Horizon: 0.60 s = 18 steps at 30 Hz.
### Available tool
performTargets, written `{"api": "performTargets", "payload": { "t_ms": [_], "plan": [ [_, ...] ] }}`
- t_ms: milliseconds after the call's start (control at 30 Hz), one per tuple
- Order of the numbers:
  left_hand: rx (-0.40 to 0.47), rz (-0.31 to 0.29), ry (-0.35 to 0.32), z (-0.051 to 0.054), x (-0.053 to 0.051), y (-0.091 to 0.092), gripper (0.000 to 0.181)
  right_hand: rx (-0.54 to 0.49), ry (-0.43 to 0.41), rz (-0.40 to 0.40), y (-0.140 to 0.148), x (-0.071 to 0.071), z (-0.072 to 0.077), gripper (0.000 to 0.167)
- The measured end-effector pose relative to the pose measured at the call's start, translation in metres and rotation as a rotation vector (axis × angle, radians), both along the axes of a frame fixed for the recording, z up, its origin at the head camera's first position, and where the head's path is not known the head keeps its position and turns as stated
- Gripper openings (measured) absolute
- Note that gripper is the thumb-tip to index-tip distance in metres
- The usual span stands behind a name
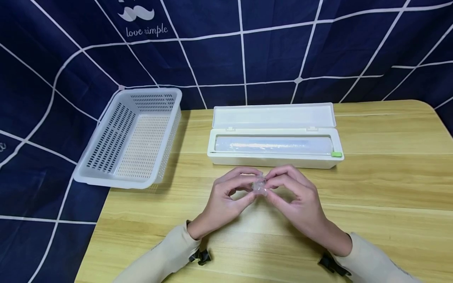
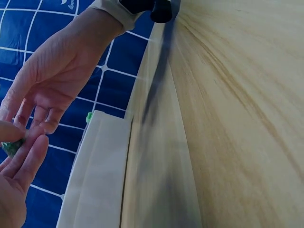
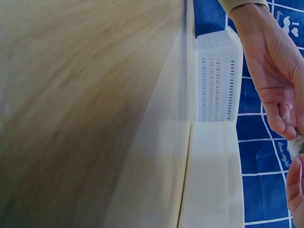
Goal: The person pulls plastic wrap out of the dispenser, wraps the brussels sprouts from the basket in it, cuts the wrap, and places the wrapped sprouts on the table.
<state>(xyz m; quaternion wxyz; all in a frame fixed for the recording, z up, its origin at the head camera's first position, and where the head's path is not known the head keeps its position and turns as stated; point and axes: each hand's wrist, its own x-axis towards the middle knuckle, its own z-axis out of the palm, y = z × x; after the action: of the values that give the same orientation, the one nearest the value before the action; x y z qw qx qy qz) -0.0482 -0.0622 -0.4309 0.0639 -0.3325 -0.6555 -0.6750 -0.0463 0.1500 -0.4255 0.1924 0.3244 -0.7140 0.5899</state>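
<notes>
A small crumpled bundle of clear plastic film is pinched between both hands, above the table in front of the white box. My left hand holds its left side with thumb and fingertips. From the other side, my right hand pinches it the same way. Something dark green shows at the bundle in the left wrist view; fingers hide most of it. Just beyond the hands stands the long white box, its lid raised, with a roll of clear film inside.
A white perforated plastic basket stands at the table's left edge. A small green tab sits at the box's front right corner. Behind the wooden table hangs a dark blue cloth with white grid lines.
</notes>
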Motion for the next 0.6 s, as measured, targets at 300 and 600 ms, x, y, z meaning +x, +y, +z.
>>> {"api": "performTargets", "payload": {
  "t_ms": [300,600],
  "plan": [
    [-0.033,-0.023,0.082,-0.0003,-0.0026,-0.0009,0.028,-0.007,-0.015,-0.035,-0.0006,-0.0002,0.0007,0.028],
    [-0.031,-0.007,0.089,0.0009,-0.0027,-0.001,0.028,-0.011,-0.045,-0.019,0.001,0.0005,-0.0002,0.008]
  ]
}}
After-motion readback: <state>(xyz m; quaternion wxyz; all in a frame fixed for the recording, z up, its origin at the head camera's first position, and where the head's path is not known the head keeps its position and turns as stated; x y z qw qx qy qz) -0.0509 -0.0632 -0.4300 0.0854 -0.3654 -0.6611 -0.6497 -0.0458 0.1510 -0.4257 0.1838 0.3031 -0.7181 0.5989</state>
